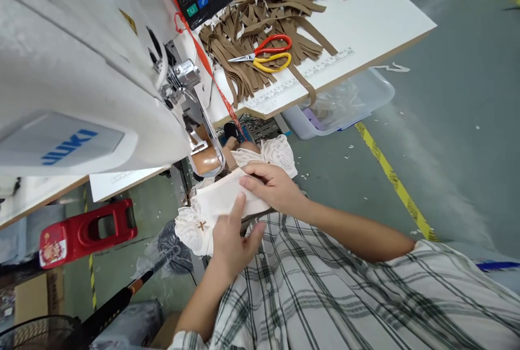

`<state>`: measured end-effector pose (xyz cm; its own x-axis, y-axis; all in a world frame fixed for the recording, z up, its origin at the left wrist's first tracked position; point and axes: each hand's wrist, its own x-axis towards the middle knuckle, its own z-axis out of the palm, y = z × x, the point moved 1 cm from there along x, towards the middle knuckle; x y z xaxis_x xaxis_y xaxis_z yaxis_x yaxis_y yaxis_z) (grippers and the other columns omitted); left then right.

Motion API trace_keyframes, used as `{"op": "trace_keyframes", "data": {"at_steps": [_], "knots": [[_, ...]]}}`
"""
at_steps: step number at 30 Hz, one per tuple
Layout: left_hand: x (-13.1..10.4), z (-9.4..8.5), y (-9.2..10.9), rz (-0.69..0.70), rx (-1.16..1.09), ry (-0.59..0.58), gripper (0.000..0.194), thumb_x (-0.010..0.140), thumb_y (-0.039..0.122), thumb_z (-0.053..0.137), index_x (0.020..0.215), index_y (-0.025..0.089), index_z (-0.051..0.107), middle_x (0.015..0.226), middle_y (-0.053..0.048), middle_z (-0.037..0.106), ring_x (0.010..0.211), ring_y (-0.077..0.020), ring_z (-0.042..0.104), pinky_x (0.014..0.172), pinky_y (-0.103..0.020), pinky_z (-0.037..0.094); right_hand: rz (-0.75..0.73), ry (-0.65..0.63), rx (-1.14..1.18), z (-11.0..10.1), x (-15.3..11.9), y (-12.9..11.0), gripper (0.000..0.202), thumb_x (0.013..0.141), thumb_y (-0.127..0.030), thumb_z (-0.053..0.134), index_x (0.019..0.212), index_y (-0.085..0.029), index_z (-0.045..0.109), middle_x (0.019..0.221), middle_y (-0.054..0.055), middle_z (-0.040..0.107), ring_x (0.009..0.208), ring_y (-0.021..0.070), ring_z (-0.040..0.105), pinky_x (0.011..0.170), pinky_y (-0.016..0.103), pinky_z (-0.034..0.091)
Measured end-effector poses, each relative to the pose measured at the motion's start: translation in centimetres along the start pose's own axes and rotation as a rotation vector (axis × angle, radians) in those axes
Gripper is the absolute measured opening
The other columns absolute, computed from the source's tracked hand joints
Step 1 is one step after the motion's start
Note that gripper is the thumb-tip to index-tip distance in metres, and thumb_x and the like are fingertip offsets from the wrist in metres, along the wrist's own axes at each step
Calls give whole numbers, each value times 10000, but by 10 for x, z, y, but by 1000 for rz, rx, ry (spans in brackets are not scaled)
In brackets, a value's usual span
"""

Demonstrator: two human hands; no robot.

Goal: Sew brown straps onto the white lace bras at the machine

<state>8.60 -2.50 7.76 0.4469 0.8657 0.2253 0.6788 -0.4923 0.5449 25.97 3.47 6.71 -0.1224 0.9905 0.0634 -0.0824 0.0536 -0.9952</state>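
A piece of white fabric lies stretched beside the sewing machine's metal arm end. White lace with a small brown cross-shaped mark gathers at its left side, and more lace hangs beyond its right side. My right hand has the fabric's right edge between thumb and fingers. From below, my left hand touches the fabric with its index finger stretched out and its thumb apart. A brown strap runs between the fabric and the machine end.
The white sewing machine fills the upper left. Red-and-yellow scissors rest on brown strips on the white table. A clear bin is below it. A red plastic object is at left.
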Motion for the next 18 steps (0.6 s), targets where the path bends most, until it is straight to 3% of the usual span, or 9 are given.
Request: {"op": "trace_keyframes", "data": {"at_steps": [2,4,6,8,9,11,14,16,18], "knots": [[-7,-7,3,-68,-193,-89,718,941,301,578,1559,208,225,955,-83,753,840,-207,726,741,-332,602,-5,-23,-30,-9,-5,-3,186,942,-308,584,854,-172,674,800,-1,629,741,112,566,670,229,425],[-3,-20,3,-84,-257,-17,575,946,224,553,1490,230,367,851,-24,736,773,-165,708,750,-309,592,-25,-126,-90,-16,-8,-7,220,943,-328,592,822,-168,683,758,-3,626,717,111,560,665,232,416],[9,-35,2,32,-184,100,487,911,168,570,1385,243,488,1064,-73,722,1019,-212,688,908,-398,562,-59,-274,-144,-20,-10,-11,240,953,-344,584,843,-167,702,740,-2,630,708,111,566,679,235,417],[25,-43,1,185,-117,25,546,884,160,577,1408,232,442,1335,-139,612,1306,-290,539,1062,-534,459,-99,-401,-201,-21,-13,-14,255,964,-356,569,872,-167,712,743,2,631,699,109,572,681,236,417],[32,-45,-1,230,-92,-54,556,881,164,573,1414,220,422,1345,-146,604,1344,-297,502,1105,-575,404,-120,-446,-239,-20,-15,-15,260,968,-357,561,874,-168,712,739,1,624,683,105,566,667,233,412],[40,-45,-5,263,-63,-162,439,882,177,582,1310,212,491,1151,-98,693,1224,-258,595,1137,-587,361,-176,-487,-353,-20,-19,-16,245,966,-340,563,860,-174,708,712,-6,601,641,97,541,621,226,390],[40,-41,-12,335,-66,-86,154,857,161,645,990,214,587,780,3,668,824,-160,660,995,-452,516,-367,-399,-575,-19,-24,-16,168,939,-273,591,835,-187,691,681,-11,599,622,104,528,596,238,370],[34,-38,-14,461,-24,37,150,824,116,680,904,208,592,679,23,613,695,-135,605,809,-347,572,-549,-280,-695,-19,-27,-16,136,925,-240,603,815,-191,667,682,-3,623,645,121,544,627,261,390],[28,-38,-14,579,82,173,185,788,73,704,861,209,602,616,39,573,649,-129,571,719,-306,563,-705,-200,-746,-17,-29,-15,108,923,-232,609,830,-196,649,691,-1,648,656,128,555,670,281,422]]}}
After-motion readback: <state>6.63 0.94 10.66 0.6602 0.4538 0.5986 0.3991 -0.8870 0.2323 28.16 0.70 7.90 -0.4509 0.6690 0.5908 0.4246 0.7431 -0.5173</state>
